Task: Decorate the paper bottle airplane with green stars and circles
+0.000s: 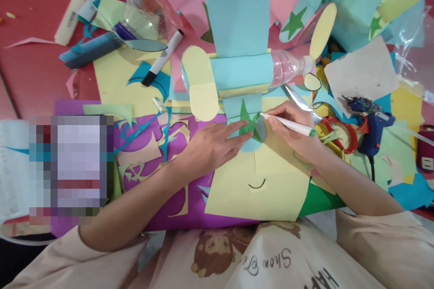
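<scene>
My right hand (294,128) grips a white marker pen (290,125) with a green end. Its tip meets the edge of a green paper star (243,115), which lies on the rounded end of a light blue paper strip (252,145). Fingers stretched out, my left hand (217,144) rests on the star and strip. Under them is a pale yellow sheet (233,189) with a small curved black line. Just beyond, a clear plastic bottle (288,67) lies sideways, wrapped in light blue paper, with yellow oval paper pieces (200,76) at its ends.
Red-handled scissors (349,137) and a blue glue gun (375,131) lie at the right. A black-capped marker (162,56) and glue sticks (73,13) are at the upper left. Purple paper (200,194) and scraps spread at the left, near a pixelated rectangular object (77,162).
</scene>
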The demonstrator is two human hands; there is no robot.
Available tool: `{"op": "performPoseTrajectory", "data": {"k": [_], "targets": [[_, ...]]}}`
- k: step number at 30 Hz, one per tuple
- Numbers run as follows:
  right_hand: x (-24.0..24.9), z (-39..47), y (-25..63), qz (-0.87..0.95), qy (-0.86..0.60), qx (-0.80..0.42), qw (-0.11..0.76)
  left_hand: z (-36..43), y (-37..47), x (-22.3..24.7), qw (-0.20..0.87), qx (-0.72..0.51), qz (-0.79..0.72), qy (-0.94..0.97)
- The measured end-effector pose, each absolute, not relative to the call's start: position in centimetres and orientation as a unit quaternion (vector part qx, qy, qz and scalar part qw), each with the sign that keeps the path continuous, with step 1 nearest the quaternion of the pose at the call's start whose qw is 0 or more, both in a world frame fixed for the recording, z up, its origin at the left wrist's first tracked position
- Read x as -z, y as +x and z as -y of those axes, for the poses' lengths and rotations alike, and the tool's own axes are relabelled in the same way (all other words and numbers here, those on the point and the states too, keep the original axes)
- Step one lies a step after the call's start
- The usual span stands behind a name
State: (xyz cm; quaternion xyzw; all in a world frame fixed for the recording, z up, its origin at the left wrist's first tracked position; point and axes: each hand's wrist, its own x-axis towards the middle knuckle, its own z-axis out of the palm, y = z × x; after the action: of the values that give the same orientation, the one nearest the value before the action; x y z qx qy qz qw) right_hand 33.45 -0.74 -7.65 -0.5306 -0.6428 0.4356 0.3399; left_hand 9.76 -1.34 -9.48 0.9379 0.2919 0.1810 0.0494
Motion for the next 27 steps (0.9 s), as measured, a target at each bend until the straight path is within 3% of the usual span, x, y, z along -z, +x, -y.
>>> {"op": "performPoseTrajectory", "data": {"k": [8, 27], "targets": [[7.53, 0.85, 33.49, 0.668, -0.516, -0.444, 0.302, 1.35, 9.71, 9.48, 0.065, -0.180, -0.292, 0.937], [7.72, 0.84, 33.46, 0.661, -0.527, -0.433, 0.312, 1.35, 9.79, 9.44, 0.055, -0.188, -0.291, 0.936]]}}
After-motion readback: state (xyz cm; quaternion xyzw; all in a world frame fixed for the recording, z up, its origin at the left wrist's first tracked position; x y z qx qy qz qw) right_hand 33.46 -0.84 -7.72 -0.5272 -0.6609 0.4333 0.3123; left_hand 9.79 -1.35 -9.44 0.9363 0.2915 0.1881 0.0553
